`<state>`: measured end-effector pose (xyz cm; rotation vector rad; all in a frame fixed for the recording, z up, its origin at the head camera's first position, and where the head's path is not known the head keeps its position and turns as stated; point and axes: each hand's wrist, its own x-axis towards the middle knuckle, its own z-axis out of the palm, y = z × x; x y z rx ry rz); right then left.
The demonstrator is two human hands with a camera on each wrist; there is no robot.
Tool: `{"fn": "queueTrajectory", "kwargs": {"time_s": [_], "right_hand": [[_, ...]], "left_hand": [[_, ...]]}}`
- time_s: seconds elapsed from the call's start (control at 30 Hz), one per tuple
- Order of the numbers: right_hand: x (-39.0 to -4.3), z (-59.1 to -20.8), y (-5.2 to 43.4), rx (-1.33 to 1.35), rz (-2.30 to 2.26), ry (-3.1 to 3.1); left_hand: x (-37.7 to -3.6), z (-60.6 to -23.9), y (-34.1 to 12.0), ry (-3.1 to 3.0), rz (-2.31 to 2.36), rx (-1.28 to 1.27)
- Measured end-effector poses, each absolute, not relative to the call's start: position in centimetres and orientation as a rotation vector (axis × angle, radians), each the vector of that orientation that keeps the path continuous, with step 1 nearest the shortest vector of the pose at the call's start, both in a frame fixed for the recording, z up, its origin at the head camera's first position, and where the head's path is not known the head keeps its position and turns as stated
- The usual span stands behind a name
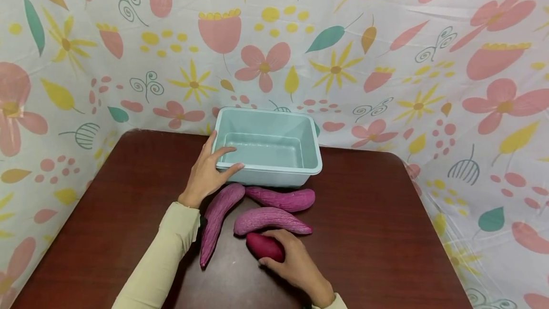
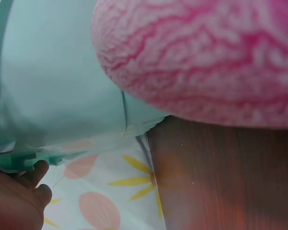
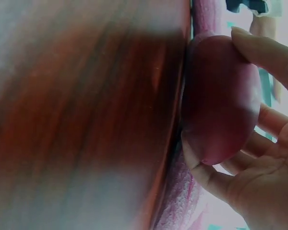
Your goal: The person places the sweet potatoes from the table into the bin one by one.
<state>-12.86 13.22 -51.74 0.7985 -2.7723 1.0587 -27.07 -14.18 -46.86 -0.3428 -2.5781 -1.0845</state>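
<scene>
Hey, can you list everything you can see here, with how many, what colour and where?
Plastic bin: one, pale blue, back of the table
Long wrinkled vegetables, perhaps eggplants: three, purple, on the table before the bin
Smooth oval vegetable, type unclear: one, dark red, in the right hand
Table: one, reddish-brown, beneath these things
Floral backdrop: white with pink, yellow and teal, behind and beside the table
Sleeves: two, cream, on the forearms
Left hand: one, bare, at the bin's left side
Right hand: one, bare, gripping the red vegetable
</scene>
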Motion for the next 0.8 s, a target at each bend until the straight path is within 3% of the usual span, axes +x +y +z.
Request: {"fn": "queueTrajectory", "kwargs": {"time_s": [0.8], "right_hand": [[-14.8, -48.0, 12.4, 0.847, 1.034, -2.718]], "left_hand": [[-27.3, -47.2, -14.4, -2.569, -1.116, -0.357]]}}
